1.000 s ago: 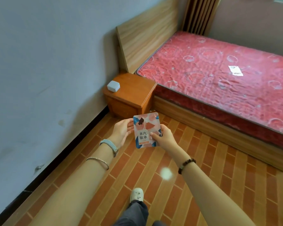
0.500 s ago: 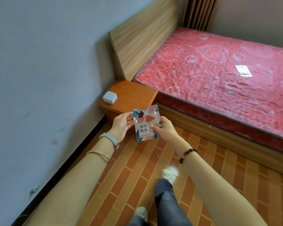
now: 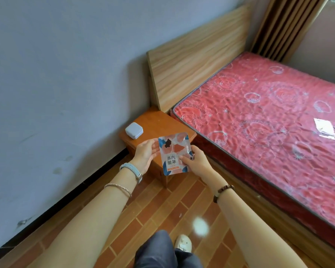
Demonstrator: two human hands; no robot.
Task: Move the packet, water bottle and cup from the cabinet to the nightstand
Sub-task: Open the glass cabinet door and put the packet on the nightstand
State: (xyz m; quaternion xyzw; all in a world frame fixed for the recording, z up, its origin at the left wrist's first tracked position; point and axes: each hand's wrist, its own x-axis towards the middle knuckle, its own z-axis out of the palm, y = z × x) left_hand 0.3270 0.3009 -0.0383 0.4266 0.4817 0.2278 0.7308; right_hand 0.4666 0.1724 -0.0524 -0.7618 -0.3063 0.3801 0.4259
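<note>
I hold a flat packet (image 3: 174, 153) with a pink, white and blue print and dark characters upright in front of me. My right hand (image 3: 193, 160) pinches its lower right side with thumb on the front. My left hand (image 3: 145, 154) touches its left edge with fingers behind it. The packet hangs in the air just in front of the orange wooden nightstand (image 3: 159, 124), which stands in the corner between the wall and the bed. The water bottle, the cup and the cabinet are out of view.
A small white rounded box (image 3: 134, 130) lies on the nightstand's left part. A bed with a red mattress (image 3: 259, 117) and a wooden headboard (image 3: 197, 53) fills the right side; a white sachet (image 3: 324, 128) lies on it. The grey wall (image 3: 56, 84) runs along the left.
I have walked closer to the nightstand, which now sits right behind the packet. Both hands keep the same hold on the packet.
</note>
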